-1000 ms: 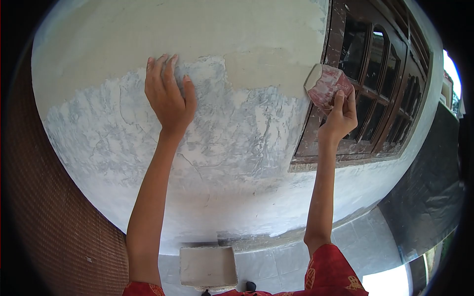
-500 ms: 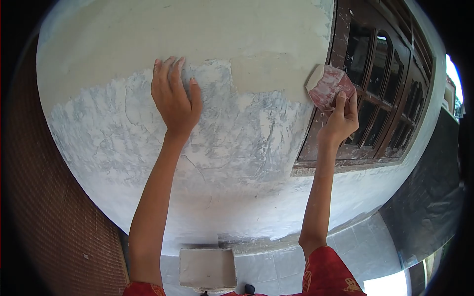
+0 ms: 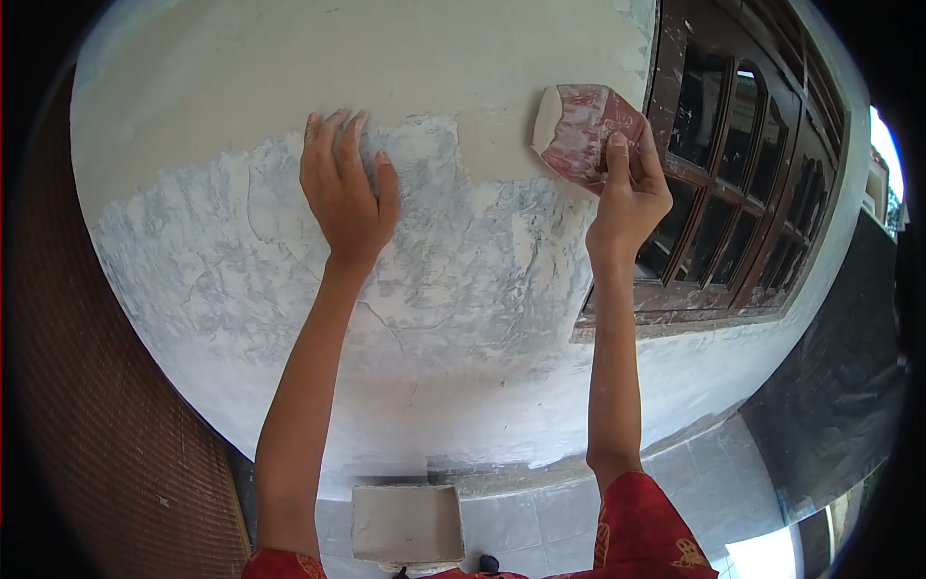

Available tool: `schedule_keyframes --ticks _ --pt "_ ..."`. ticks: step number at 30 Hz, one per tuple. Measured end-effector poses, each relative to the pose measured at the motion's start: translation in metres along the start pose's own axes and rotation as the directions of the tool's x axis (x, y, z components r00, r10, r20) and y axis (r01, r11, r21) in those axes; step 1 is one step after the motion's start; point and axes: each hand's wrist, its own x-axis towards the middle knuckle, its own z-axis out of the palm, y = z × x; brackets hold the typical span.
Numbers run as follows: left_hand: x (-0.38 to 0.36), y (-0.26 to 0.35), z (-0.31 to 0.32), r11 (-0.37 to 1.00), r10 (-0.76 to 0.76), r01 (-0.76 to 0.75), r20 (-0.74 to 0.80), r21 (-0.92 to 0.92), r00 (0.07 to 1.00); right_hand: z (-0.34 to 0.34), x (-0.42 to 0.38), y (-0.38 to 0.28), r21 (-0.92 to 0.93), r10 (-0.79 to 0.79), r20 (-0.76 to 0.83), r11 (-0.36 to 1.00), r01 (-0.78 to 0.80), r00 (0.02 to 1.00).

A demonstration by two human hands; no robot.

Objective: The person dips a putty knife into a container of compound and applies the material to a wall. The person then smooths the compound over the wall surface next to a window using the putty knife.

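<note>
At about half past eight, the brown woven panel (image 3: pixel 116 386) is seen as before. Near ten o'clock, the left hand (image 3: pixel 347 201) is set against the patchy wall (image 3: pixel 453 309), almost where it was half a second ago; its fingers are loosely spread, with the thumb held apart and nothing gripped. At half past six, the pale tray (image 3: pixel 407 562) is left unmoved. The main change is found at one o'clock: the red scraper (image 3: pixel 582 125), smeared with whitish paste, has been carried from the window's edge, at two o'clock, onto the cream part of the wall. It is pinched between the thumb and fingers of the right hand (image 3: pixel 629 201), by which the shift was made. At two o'clock, more of the dark window (image 3: pixel 743 164) is now uncovered.
</note>
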Motion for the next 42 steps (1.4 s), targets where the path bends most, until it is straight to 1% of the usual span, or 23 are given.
schedule_keyframes --ticks 1,3,4,6,7,9,11,13,15,18,20,23,25,27,28,29,31,33,35,37,39,41,42 --pt "0.000 0.001 0.001 1.000 0.003 -0.003 -0.004 -0.015 1.000 0.007 -0.006 0.000 -0.012 0.003 -0.005 1.000 -0.003 1.000" --pt "-0.001 -0.001 0.002 0.999 0.002 -0.002 -0.009 -0.033 1.000 0.029 -0.018 0.003 -0.117 -0.010 0.206 0.993 0.035 0.978" --pt "-0.001 -0.002 0.002 0.999 0.006 -0.007 -0.024 -0.034 1.000 0.028 -0.018 0.002 -0.121 -0.007 0.205 0.992 0.032 0.979" --pt "-0.002 -0.002 0.001 1.000 0.010 -0.010 -0.016 -0.027 1.000 0.031 -0.018 0.000 -0.231 0.026 0.203 0.973 0.023 0.979" --pt "-0.001 -0.002 0.002 1.000 0.011 -0.011 -0.014 -0.019 1.000 0.026 -0.011 0.002 -0.236 -0.037 0.123 0.969 0.065 0.992" --pt "-0.002 0.000 0.001 1.000 0.004 -0.004 -0.007 -0.006 1.000 0.013 -0.007 -0.005 -0.052 0.005 0.017 0.999 -0.004 1.000" --pt "0.000 -0.002 0.001 1.000 0.002 -0.002 0.004 -0.002 1.000 0.012 -0.010 -0.007 -0.028 0.003 0.003 1.000 -0.003 1.000" --pt "-0.001 -0.002 0.001 1.000 0.008 -0.008 -0.006 -0.023 1.000 0.012 -0.022 0.002 -0.109 0.037 0.174 0.994 -0.018 0.984" --pt "-0.002 -0.002 0.003 0.999 0.002 -0.003 -0.025 -0.038 1.000 0.016 -0.034 0.009 -0.192 -0.003 0.264 0.980 0.055 0.965" --pt "-0.002 -0.001 0.002 1.000 0.005 -0.005 -0.026 -0.031 1.000 -0.004 -0.027 0.014 -0.176 0.032 0.191 0.984 0.002 0.981" --pt "0.000 -0.003 0.000 1.000 0.001 -0.001 -0.014 -0.013 1.000 -0.021 -0.021 0.009 -0.113 0.051 0.004 0.992 -0.050 0.999" --pt "-0.002 0.000 0.002 0.999 0.022 -0.022 0.008 -0.025 1.000 -0.014 -0.025 0.001 -0.041 0.091 0.030 0.995 -0.089 0.995" --pt "-0.002 -0.003 0.003 0.999 0.017 -0.018 -0.033 -0.029 0.999 0.003 -0.039 0.003 -0.039 0.103 0.164 0.994 -0.098 0.981" --pt "-0.002 -0.003 0.003 0.999 0.016 -0.017 -0.031 -0.033 0.999 0.007 -0.045 0.013 -0.235 0.074 0.208 0.972 -0.023 0.975" --pt "-0.002 -0.004 0.002 1.000 0.017 -0.018 -0.036 -0.024 0.999 0.005 -0.043 0.017 -0.198 0.028 0.137 0.980 0.000 0.990" --pt "-0.002 -0.004 0.002 1.000 0.019 -0.020 -0.038 -0.015 0.999 -0.007 -0.036 0.014 -0.278 0.062 0.111 0.960 -0.028 0.992" --pt "-0.001 0.000 0.001 1.000 0.002 -0.002 -0.011 -0.006 1.000 -0.027 -0.023 0.010 -0.138 0.007 -0.021 0.990 -0.009 1.000" --pt "0.001 -0.002 0.000 1.000 0.005 -0.005 -0.009 0.004 1.000 -0.037 -0.016 0.004 -0.069 0.022 -0.086 0.997 -0.028 0.996" --pt "-0.002 0.001 0.002 1.000 0.000 0.000 0.009 -0.010 1.000 -0.032 -0.021 0.005 -0.090 0.021 -0.013 0.996 -0.022 1.000" --pt "-0.001 -0.003 0.002 1.000 0.024 -0.025 -0.034 -0.017 0.999 -0.015 -0.038 0.003 -0.164 0.067 0.158 0.986 -0.041 0.985" --pt "-0.001 -0.001 0.004 1.000 0.007 -0.008 -0.052 -0.020 0.999 -0.010 -0.048 0.014 -0.316 0.060 0.222 0.949 0.013 0.973" --pt "-0.001 -0.003 0.002 1.000 0.004 -0.004 -0.054 -0.011 0.999 -0.020 -0.041 0.015 -0.304 0.005 0.217 0.951 0.062 0.976" --pt "-0.001 -0.003 0.002 1.000 0.006 -0.005 -0.061 0.002 0.998 -0.029 -0.035 0.012 -0.256 0.015 0.099 0.967 0.011 0.995"
